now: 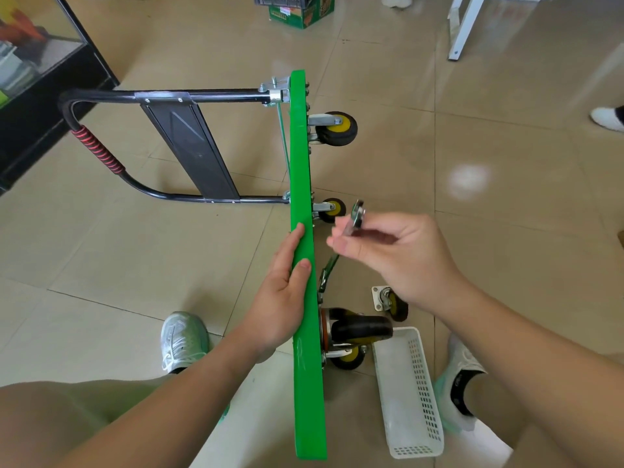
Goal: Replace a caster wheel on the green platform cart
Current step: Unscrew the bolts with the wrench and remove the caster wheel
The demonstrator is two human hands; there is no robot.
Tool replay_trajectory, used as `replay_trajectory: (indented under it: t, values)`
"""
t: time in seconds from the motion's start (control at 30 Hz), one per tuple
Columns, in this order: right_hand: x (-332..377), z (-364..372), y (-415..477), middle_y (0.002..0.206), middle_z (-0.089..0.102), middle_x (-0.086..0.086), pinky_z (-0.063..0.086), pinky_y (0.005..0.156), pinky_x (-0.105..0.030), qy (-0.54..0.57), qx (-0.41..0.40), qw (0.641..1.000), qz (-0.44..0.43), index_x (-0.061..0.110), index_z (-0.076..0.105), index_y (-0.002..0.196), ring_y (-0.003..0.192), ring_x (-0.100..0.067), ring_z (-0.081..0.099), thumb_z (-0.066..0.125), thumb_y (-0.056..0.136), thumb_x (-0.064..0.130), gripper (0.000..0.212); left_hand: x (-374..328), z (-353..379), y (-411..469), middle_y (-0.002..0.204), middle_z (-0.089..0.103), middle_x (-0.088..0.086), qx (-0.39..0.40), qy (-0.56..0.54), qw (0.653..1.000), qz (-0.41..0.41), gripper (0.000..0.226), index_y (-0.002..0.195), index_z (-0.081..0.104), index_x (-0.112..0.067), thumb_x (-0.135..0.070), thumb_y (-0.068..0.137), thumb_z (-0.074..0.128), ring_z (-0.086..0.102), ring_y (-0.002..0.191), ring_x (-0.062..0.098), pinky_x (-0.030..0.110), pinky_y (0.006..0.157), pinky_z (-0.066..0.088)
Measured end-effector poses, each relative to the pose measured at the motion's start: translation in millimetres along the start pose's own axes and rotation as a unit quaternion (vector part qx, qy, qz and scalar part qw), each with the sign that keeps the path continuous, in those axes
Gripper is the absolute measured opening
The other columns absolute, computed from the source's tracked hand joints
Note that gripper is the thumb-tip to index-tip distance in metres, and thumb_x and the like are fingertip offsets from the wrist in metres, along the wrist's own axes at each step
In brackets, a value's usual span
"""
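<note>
"As the green platform cart (pixel 305 383) stands on its long edge on the glossy tiled floor (pixel 506 146), which step is in hand?"

"From the left: the black tubular steel handle (pixel 101 96), wrapped with red ribbed cord, lies out on the floor. The left hand (pixel 280 292) has its grip closed round the smooth plastic edge and keeps the deck upright. The mounted casters (pixel 361 329) are black rubber with yellow hubs. The right hand (pixel 401 258) pinches a small flat shiny metal tool (pixel 356 214), maybe a wrench, just beside the underside."

"And further right?"

"A loose caster wheel (pixel 391 300) with a square metal plate lies near a white perforated plastic basket (pixel 408 393). I judge this is the bolt work. Next, the tool must sit squarely on a bolt."
</note>
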State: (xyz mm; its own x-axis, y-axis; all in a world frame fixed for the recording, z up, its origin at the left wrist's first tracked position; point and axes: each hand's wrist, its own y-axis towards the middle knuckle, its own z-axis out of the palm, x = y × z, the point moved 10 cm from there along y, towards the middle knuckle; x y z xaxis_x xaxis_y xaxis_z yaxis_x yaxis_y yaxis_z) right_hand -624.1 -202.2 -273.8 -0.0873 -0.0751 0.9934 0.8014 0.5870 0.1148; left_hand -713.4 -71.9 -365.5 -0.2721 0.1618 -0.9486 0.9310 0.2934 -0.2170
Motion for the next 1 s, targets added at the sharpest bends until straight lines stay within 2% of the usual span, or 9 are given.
replay_trajectory:
  t: [0.07,0.17,0.23,0.37,0.53,0.7,0.83,0.9,1.0]
  values:
    - [-9.4,-6.6,15.6,0.097,0.080,0.004,0.061,0.078,-0.025,0.010,-0.025,0.999,0.037,0.013,0.077,0.100,0.092,-0.015,0.076,0.078,0.082,0.000,0.022,-0.2,0.2,0.0,0.166,0.027,-0.024,0.001,0.004,1.000,-0.002,0.049,0.141,0.022,-0.070,-0.032,0.114,0.036,0.028,0.150,-0.005,0.032,0.128,0.024]
    - [-34.0,-7.0,37.6,0.088,0.079,-0.002,0.062,0.072,-0.029,0.051,-0.037,0.992,0.112,0.016,0.076,0.098,0.086,-0.022,0.078,0.076,0.086,0.005,0.017,-1.4,0.0,-0.1,0.167,0.025,-0.024,0.000,0.010,1.000,-0.007,0.050,0.141,0.021,-0.070,-0.031,0.114,0.036,0.025,0.151,-0.006,0.027,0.127,0.021]
    - [-48.9,-3.7,48.7,0.088,0.079,-0.003,0.062,0.070,-0.029,0.066,-0.022,0.986,0.150,0.018,0.077,0.093,0.084,-0.025,0.078,0.076,0.087,0.006,0.013,-2.2,0.0,-0.2,0.167,0.024,-0.024,-0.002,0.010,1.000,-0.010,0.050,0.144,0.021,-0.067,-0.029,0.114,0.036,0.025,0.150,-0.007,0.023,0.126,0.022]
    - [-72.4,4.3,57.2,0.093,0.079,-0.008,0.062,0.068,-0.029,0.065,0.018,0.976,0.207,0.016,0.078,0.093,0.084,-0.026,0.078,0.077,0.086,0.008,0.011,-0.9,3.3,0.6,0.169,0.021,-0.021,-0.003,0.009,1.000,-0.024,0.054,0.158,0.020,-0.055,-0.028,0.114,0.035,0.020,0.155,-0.002,0.035,0.131,0.019]
    - [-93.0,15.3,54.8,0.091,0.079,-0.012,0.061,0.067,-0.030,0.080,0.042,0.966,0.243,0.013,0.078,0.092,0.081,-0.025,0.077,0.077,0.085,0.006,0.010,0.1,1.9,0.3,0.168,0.021,-0.024,-0.003,0.004,1.000,-0.024,0.054,0.158,0.020,-0.056,-0.028,0.114,0.035,0.020,0.154,-0.004,0.036,0.131,0.020]
    - [-99.4,15.9,48.4,0.090,0.079,-0.010,0.062,0.069,-0.029,0.124,0.018,0.960,0.250,0.011,0.077,0.094,0.083,-0.023,0.077,0.074,0.088,0.006,0.009,0.3,0.8,0.4,0.167,0.022,-0.026,0.003,-0.002,1.000,-0.017,0.053,0.154,0.020,-0.058,-0.028,0.114,0.035,0.020,0.153,-0.007,0.037,0.131,0.019]
    - [-80.2,13.1,37.6,0.093,0.079,-0.005,0.062,0.074,-0.029,0.102,0.014,0.970,0.219,0.014,0.075,0.098,0.087,-0.021,0.077,0.073,0.088,0.004,0.014,-1.3,1.8,0.3,0.167,0.022,-0.027,0.002,0.003,1.000,-0.013,0.052,0.154,0.020,-0.059,-0.029,0.114,0.035,0.019,0.152,-0.008,0.034,0.131,0.018]
    - [-61.4,13.4,25.9,0.093,0.080,-0.002,0.060,0.073,-0.024,0.070,0.027,0.980,0.184,0.016,0.076,0.098,0.088,-0.016,0.077,0.074,0.087,0.003,0.018,-1.7,0.3,0.4,0.167,0.024,-0.026,-0.003,0.002,1.000,-0.010,0.051,0.154,0.021,-0.057,-0.028,0.114,0.036,0.021,0.152,-0.009,0.033,0.131,0.018]
    - [-32.2,22.6,-1.8,0.095,0.080,0.002,0.057,0.082,-0.018,0.033,0.081,0.989,0.121,0.016,0.079,0.096,0.092,-0.009,0.075,0.078,0.081,-0.004,0.026,-0.5,0.1,0.4,0.167,0.027,-0.022,-0.004,-0.003,1.000,-0.014,0.050,0.153,0.023,-0.058,-0.031,0.114,0.037,0.025,0.152,-0.005,0.036,0.130,0.022]
